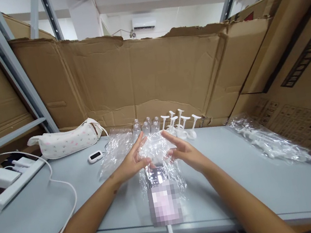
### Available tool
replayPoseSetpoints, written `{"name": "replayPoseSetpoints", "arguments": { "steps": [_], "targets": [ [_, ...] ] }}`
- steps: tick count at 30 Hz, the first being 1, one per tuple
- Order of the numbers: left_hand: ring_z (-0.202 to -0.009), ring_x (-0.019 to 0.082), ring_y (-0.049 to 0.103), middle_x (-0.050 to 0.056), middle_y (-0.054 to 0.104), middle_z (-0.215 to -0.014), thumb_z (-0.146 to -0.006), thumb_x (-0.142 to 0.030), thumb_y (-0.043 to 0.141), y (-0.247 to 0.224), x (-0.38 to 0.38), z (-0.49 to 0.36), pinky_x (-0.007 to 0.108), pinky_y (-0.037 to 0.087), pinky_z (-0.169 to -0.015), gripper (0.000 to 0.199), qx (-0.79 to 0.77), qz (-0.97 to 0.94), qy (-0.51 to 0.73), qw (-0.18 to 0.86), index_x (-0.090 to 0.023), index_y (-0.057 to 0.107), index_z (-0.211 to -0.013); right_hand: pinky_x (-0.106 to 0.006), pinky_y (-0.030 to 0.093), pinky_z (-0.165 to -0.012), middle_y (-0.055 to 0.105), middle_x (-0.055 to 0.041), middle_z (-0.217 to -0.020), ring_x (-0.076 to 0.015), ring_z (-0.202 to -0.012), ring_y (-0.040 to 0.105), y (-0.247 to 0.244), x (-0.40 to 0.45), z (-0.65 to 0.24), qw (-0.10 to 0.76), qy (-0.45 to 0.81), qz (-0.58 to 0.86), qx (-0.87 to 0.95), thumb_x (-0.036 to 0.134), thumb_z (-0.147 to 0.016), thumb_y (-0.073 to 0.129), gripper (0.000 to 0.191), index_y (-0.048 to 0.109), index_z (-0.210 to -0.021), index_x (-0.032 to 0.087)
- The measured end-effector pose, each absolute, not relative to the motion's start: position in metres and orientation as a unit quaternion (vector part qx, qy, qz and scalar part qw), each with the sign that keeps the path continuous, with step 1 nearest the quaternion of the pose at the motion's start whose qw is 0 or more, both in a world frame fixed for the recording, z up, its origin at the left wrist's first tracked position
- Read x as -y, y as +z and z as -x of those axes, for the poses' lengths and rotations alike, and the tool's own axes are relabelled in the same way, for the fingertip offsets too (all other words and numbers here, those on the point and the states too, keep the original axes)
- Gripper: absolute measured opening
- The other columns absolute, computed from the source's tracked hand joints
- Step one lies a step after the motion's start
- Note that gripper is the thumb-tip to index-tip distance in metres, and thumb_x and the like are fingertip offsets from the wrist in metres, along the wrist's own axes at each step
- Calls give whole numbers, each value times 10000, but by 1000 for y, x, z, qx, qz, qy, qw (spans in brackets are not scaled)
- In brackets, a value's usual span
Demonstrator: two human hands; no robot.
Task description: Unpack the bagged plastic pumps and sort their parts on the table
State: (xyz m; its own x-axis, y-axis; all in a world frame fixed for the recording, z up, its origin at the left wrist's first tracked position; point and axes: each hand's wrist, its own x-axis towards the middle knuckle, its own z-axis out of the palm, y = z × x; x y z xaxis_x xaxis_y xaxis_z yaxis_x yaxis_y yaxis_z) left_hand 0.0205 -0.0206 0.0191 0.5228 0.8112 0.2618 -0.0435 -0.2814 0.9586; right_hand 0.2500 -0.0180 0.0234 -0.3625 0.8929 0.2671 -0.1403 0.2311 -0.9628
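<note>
A crinkled clear plastic bag point(155, 148) with whitish, see-through contents I cannot make out is held up between my two hands. My left hand point(136, 158) holds its left side, the index finger pointing up and the thumb reaching inward. On the right side, my right hand point(183, 149) grips the bag in much the same way. The other fingers are partly hidden by the plastic. Just behind the bag stand several clear bottles point(146, 127) and several white pump heads point(185, 119). Below it lies a phone point(155, 176), partly covered by the plastic and a blurred patch.
On the grey table point(230, 183), clear plastic bags point(118, 147) lie left, near a small white device point(95, 156) and a fabric pouch point(68, 140). A power strip point(17, 185) with a trailing white cable is far left. Bagged white parts point(269, 144) lie right. Cardboard point(150, 73) walls the back.
</note>
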Motion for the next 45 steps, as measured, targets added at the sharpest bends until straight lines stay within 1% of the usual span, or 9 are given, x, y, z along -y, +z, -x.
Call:
{"name": "replayPoseSetpoints", "arguments": {
  "steps": [7,12,19,23,26,31,34,39,45],
  "targets": [
    [-683,110,653,125,39,-1549,-816,-253,617,18,15,-20,270,537,-582,742,-301,-675,450,501,-378,230,-1437,-268,556,-572,185,-15,-1540,-89,-664,620,21,18,-250,425,536,293,669,227,-787,612,648,385,-1370,398],
    [-670,86,646,127,17,-1546,-826,-218,603,18,17,-20,242,534,-568,722,-300,-687,446,490,-369,242,-1433,-277,539,-569,122,-25,-1554,-51,-589,531,17,13,-255,372,516,308,707,229,-820,580,664,321,-1405,407],
    [-673,76,640,110,35,-1546,-841,-222,586,20,14,-19,241,548,-583,708,-303,-702,445,467,-382,231,-1431,-259,481,-501,157,-32,-1548,-45,-550,469,19,11,-256,365,479,327,728,205,-832,504,671,267,-1430,395],
    [-608,47,620,112,28,-1550,-857,-240,565,18,11,-16,246,549,-575,737,-294,-704,447,467,-430,149,-1435,-265,471,-493,168,-49,-1544,-40,-533,472,20,11,-257,389,467,336,719,203,-833,490,681,245,-1440,389],
    [-596,59,627,123,120,-1542,-876,-272,545,16,10,-13,269,553,-578,714,-292,-707,424,486,-440,133,-1435,-266,471,-485,149,-48,-1548,-54,-558,502,19,10,-258,434,454,341,700,218,-832,507,691,236,-1442,397],
    [-589,72,624,135,424,-1416,-894,-271,515,14,11,-13,278,540,-602,475,-317,-740,333,491,-319,431,-1358,-295,519,-534,98,-41,-1557,-62,-577,558,19,10,-255,469,459,322,682,295,-849,538,688,207,-1433,445],
    [-561,48,584,119,395,-1439,-891,-276,510,13,9,-13,260,539,-575,479,-330,-731,380,461,-306,426,-1362,-301,531,-564,169,-56,-1543,-81,-614,600,19,10,-254,429,480,310,700,310,-848,550,653,263,-1424,419],
    [-541,33,544,108,292,-1495,-878,-294,524,14,5,-11,241,538,-539,546,-335,-705,445,439,-316,360,-1399,-301,527,-598,487,-54,-1374,-74,-603,555,17,9,-255,340,472,339,740,225,-836,520,505,479,-1326,341],
    [-585,60,591,116,299,-1490,-878,-302,530,15,9,-13,253,535,-561,588,-317,-705,454,444,-344,305,-1420,-305,520,-590,625,-57,-1186,-87,-575,512,16,7,-256,369,453,375,720,229,-834,509,555,419,-1376,309]
  ]
}}
